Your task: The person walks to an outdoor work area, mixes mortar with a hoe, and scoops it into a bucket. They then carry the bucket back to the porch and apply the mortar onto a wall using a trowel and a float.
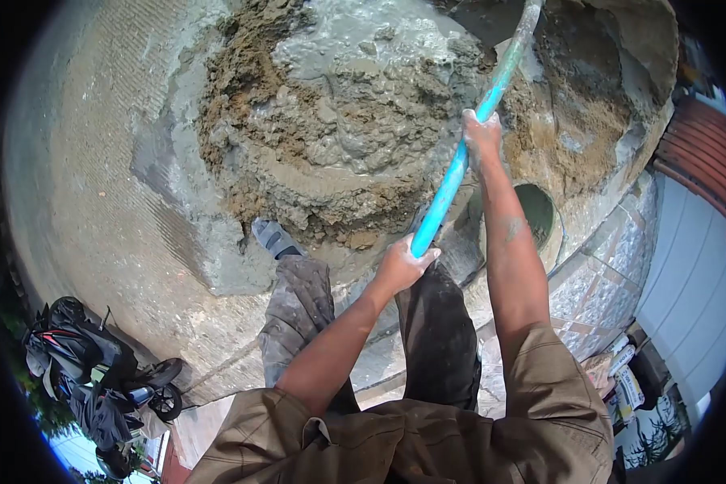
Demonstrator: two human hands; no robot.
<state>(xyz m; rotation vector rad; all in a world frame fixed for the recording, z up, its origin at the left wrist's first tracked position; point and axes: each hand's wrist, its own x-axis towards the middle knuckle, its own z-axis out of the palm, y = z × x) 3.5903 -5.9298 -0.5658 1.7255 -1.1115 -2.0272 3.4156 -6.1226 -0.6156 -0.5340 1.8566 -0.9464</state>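
Observation:
A long blue handle (pixel 446 196) with grey smears slants up and to the right; its working end is out of view. My left hand (pixel 406 268) is closed around the lower end, close to my knees. Higher up, my right hand (pixel 481 135) grips the same handle, with whitish grey residue on the fingers. Beyond my hands spreads a heap of wet grey mortar (pixel 355 133), ringed by brown sandy material (pixel 238 89), with a watery patch toward the top. My sandalled foot (pixel 273 237) stands at the heap's near edge.
A bucket (pixel 536 211) lies or stands right of my legs, partly behind my right forearm. Brown sand (pixel 569 113) is piled at upper right. Motorcycles (pixel 97 363) are parked at lower left. Printed sacks (pixel 625 379) sit at lower right. Rough concrete (pixel 97 185) extends left.

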